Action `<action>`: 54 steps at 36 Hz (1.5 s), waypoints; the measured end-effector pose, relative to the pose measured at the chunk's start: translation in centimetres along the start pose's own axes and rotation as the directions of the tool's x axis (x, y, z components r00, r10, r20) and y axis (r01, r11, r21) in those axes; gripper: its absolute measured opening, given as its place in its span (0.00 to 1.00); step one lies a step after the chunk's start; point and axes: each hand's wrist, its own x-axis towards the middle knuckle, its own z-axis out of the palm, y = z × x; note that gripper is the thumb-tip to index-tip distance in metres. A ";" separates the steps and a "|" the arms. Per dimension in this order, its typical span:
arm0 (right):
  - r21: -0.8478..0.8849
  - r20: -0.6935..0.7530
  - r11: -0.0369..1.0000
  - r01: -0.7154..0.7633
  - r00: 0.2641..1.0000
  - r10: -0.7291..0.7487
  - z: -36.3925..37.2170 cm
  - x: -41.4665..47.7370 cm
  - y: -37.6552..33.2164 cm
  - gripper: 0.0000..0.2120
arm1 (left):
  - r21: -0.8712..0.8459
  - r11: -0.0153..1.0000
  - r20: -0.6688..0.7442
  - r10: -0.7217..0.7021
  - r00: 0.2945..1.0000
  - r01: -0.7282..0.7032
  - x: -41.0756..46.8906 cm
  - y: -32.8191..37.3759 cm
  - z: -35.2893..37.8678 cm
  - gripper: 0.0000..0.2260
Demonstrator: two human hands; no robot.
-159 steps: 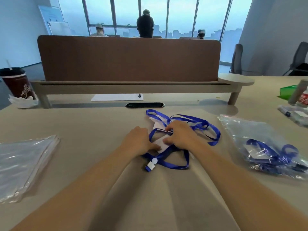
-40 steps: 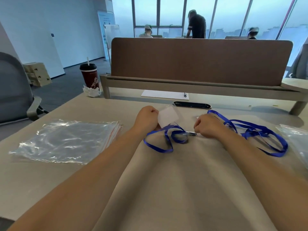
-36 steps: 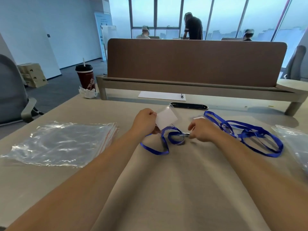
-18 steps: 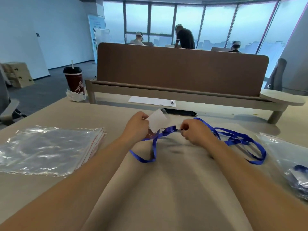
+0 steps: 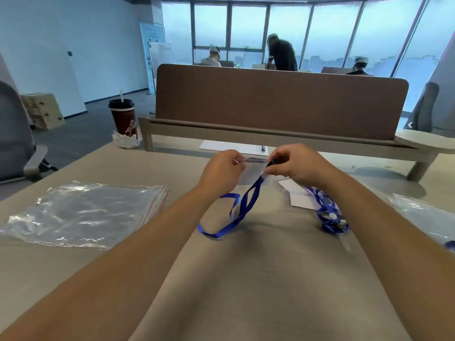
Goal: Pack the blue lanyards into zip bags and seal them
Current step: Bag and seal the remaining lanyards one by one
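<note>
Our left grip (image 5: pixel 221 174) pinches the badge sleeve (image 5: pixel 250 168), right grip (image 5: pixel 296 166) the blue lanyard (image 5: pixel 243 205) by its clip, held off the bench (image 5: pixel 258 279), probably so we can gather it for the zip bags (image 5: pixel 86 212) at nine o'clock.

Forearms and hands of the person wearing the camera. The left forearm (image 5: pixel 138 247) enters from the lower left corner of the frame, the right forearm (image 5: pixel 384 232) from the lower right corner; both look broad at the lower edge and narrow toward the wrists. Each is bare along its whole visible length. The left hand (image 5: pixel 221 171) and the right hand (image 5: pixel 298 166), just above centre, are likewise bare.
</note>
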 end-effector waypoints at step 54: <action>0.682 0.368 0.638 -0.359 0.921 0.124 9.0 0.3 1.1 0.09 | -0.559 0.755 -0.016 -0.423 0.906 0.342 2.0 -1.7 -2.5 0.03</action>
